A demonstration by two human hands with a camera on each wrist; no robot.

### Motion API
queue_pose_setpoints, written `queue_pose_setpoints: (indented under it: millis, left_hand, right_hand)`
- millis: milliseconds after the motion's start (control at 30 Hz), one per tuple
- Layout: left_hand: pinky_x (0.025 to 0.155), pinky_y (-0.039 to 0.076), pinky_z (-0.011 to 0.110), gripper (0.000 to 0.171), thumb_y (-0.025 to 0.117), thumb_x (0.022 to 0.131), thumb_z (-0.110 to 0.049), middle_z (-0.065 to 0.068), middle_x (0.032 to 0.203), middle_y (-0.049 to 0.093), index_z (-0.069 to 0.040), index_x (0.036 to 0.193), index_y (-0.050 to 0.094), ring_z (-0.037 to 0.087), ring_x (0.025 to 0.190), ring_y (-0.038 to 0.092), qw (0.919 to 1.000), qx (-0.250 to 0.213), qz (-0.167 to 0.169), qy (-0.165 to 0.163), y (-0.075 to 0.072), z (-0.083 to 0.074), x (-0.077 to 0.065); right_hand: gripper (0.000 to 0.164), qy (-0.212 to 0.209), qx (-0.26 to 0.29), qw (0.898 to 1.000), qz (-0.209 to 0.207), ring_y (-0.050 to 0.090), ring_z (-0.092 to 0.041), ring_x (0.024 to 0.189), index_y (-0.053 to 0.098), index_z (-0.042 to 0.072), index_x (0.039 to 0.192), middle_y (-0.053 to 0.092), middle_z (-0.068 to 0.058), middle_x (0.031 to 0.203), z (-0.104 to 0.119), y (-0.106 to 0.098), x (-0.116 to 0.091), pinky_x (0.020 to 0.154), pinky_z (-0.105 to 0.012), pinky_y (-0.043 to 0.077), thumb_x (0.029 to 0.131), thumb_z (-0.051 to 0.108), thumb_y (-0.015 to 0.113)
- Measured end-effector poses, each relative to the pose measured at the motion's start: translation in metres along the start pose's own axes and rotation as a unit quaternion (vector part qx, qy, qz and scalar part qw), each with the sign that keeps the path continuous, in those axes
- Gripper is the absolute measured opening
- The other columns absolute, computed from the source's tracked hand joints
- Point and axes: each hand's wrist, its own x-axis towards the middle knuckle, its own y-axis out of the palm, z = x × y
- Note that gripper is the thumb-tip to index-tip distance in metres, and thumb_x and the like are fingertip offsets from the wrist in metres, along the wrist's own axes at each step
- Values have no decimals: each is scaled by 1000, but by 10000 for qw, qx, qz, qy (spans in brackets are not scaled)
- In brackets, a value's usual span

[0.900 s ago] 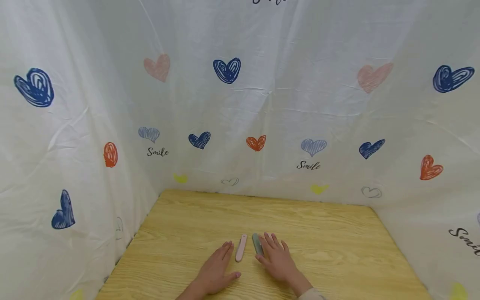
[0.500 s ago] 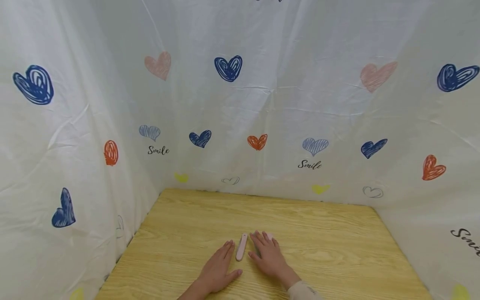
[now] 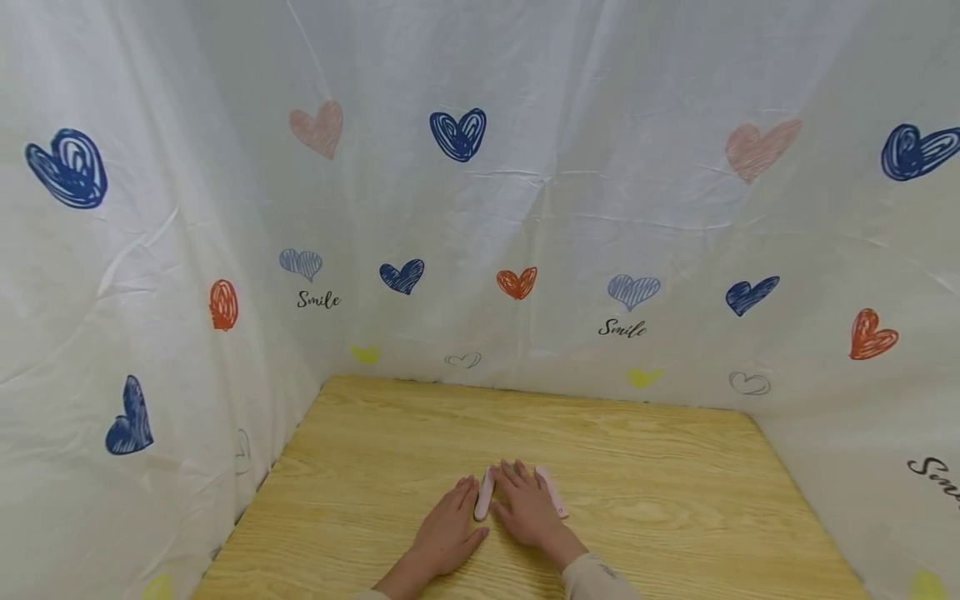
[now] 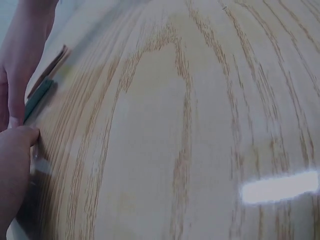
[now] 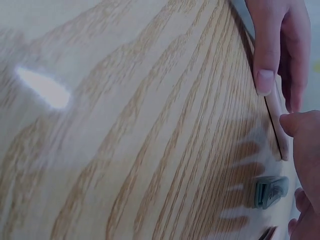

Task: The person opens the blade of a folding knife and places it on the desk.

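My left hand (image 3: 448,529) lies with straight fingers beside a slim pink bar (image 3: 483,496), its fingertips at the bar's left edge. My right hand (image 3: 527,508) is spread flat, fingertips by the far end of that same bar. In the head view it covers a dark green bar (image 5: 271,191), which shows beneath it in both wrist views. Whether it touches the green bar cannot be told. A second pink bar (image 3: 552,492), with a small hole at its near end, lies just right of the right hand. What kind of tool these bars are is unclear.
The bars lie on a light wood-grain table (image 3: 675,500). White cloth (image 3: 555,225) printed with hearts and the word "Smile" hangs at the back and both sides. Glare (image 4: 280,187) shines off the tabletop in the wrist views.
My right hand has shifted left, over the green bar and up to the first pink bar. This uncovers the second pink bar on its right. My left hand has hardly moved.
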Motion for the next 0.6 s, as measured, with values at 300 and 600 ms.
queue_pose_setpoints:
  millis: [300, 600]
  left_hand:
    - [116, 35, 44, 66, 44, 100, -44, 17, 153, 38, 3, 146, 37, 30, 142, 36, 9995, 284, -132, -69, 6, -4, 6]
    - [116, 36, 43, 60, 44, 101, -40, 14, 151, 41, 0, 146, 38, 27, 141, 38, 9992, 291, -183, -195, 10, -2, 9]
  right_hand:
    - [55, 42, -236, 9995, 186, 35, -39, 141, 44, 13, 145, 43, -11, 151, 3, 4, 3, 111, -66, 29, 97, 38, 53]
    - [56, 27, -476, 9984, 293, 34, -36, 142, 42, 16, 147, 41, -7, 153, 2, 10, 2, 113, -64, 28, 98, 41, 50]
